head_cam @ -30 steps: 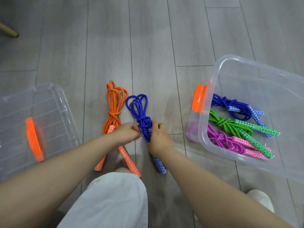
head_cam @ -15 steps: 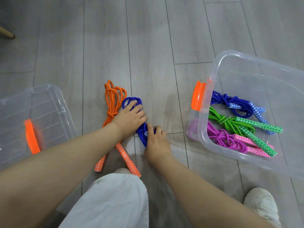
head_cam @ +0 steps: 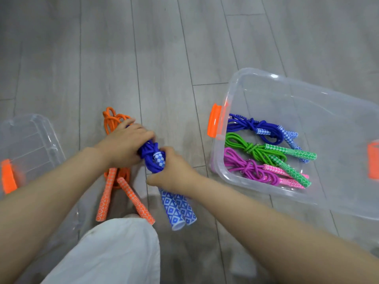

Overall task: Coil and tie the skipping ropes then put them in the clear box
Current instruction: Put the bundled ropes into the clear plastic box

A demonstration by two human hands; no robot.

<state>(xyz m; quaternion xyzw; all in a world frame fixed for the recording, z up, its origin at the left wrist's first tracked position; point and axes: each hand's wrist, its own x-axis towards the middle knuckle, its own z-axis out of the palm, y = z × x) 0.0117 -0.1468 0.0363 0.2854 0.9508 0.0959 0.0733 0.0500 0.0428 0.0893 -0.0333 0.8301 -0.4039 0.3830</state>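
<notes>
Gripping the tied blue rope point(head_cam: 152, 158), both hands' curled fingers have lifted it off the floor since a moment ago: left hand point(head_cam: 125, 144) on the loops, right hand point(head_cam: 174, 173) below the knot. Clear box point(head_cam: 231, 95) awaits, right of the fingers.

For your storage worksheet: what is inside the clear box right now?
Inside the clear box lie three tied ropes: blue rope, green rope, pink rope. Whatever lies beneath them is hidden.
</notes>
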